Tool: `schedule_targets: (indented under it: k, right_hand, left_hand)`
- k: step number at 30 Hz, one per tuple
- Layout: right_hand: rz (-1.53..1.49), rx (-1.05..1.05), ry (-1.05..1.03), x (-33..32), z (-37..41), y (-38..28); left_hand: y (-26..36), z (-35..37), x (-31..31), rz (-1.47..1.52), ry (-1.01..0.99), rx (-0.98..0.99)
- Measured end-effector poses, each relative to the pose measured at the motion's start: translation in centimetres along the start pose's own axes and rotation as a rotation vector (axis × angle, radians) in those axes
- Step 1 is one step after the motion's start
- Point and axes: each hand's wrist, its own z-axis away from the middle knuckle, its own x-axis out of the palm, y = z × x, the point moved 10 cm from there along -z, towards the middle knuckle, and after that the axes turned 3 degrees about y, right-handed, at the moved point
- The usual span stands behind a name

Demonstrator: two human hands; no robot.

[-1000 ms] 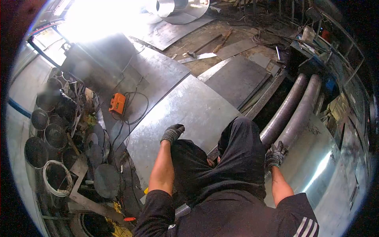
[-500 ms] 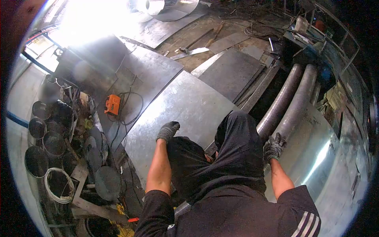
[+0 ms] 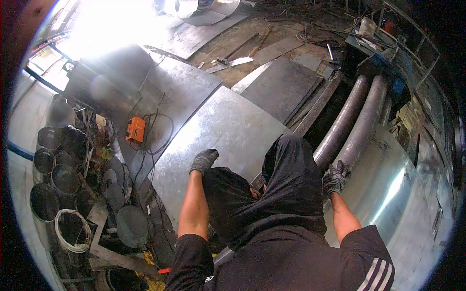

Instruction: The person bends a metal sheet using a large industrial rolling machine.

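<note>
My left hand [image 3: 204,161], in a grey knit glove, is above the near part of a shiny metal sheet [image 3: 228,121], beside my left knee; its fingers are curled together, and anything inside them is hidden. My right hand [image 3: 335,178], gloved too, lies with its fingers spread at the near end of a long metal roller [image 3: 365,121], over a curved metal sheet [image 3: 388,179]. A second roller [image 3: 343,123] runs alongside on the left.
An orange box [image 3: 136,129] with cables sits on a sheet to the left. Round pipes [image 3: 65,179] are stacked at the far left. Darker plates [image 3: 281,89] and a hammer [image 3: 223,60] lie ahead. Machine housing [image 3: 388,63] stands at the back right.
The view has shifted slightly, so the surroundings sit a little further left. Both hands keep nearly the same places and poses.
</note>
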Motion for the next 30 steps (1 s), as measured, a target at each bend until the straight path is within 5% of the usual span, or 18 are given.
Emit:
schedule_targets:
  k: [14,15,18,19,22,26,28,30]
  right_hand:
    - [0.094,-0.007,-0.099,0.5,0.0,0.0]
    - [0.324,-0.168,-0.398,0.2,0.3,-2.1]
    - [0.278,-0.076,-0.464,-6.9,1.3,-4.8]
    - [0.051,0.039,-0.224,-3.1,0.4,-1.6]
    - [0.064,0.035,-0.175,-4.0,0.7,-1.9]
    - [0.082,0.039,-0.205,-6.4,0.7,-3.3]
    - [0.218,-0.013,-0.419,-7.3,1.3,-4.7]
    - [0.138,0.008,-0.310,-4.2,0.9,-2.9]
  left_hand:
    - [1.6,2.2,-2.2,0.252,0.107,0.006]
    - [1.2,1.8,-1.7,0.248,0.080,-0.015]
    - [2.6,3.8,-3.5,0.367,0.078,-0.142]
    - [2.4,3.7,-3.3,0.417,0.084,-0.141]
    - [3.7,4.3,-4.3,0.313,0.042,-0.146]
    - [2.8,3.8,-3.5,0.390,0.082,-0.097]
    - [3.1,4.2,-3.5,0.425,0.032,-0.157]
    - [3.4,4.3,-3.8,0.419,0.032,-0.164]
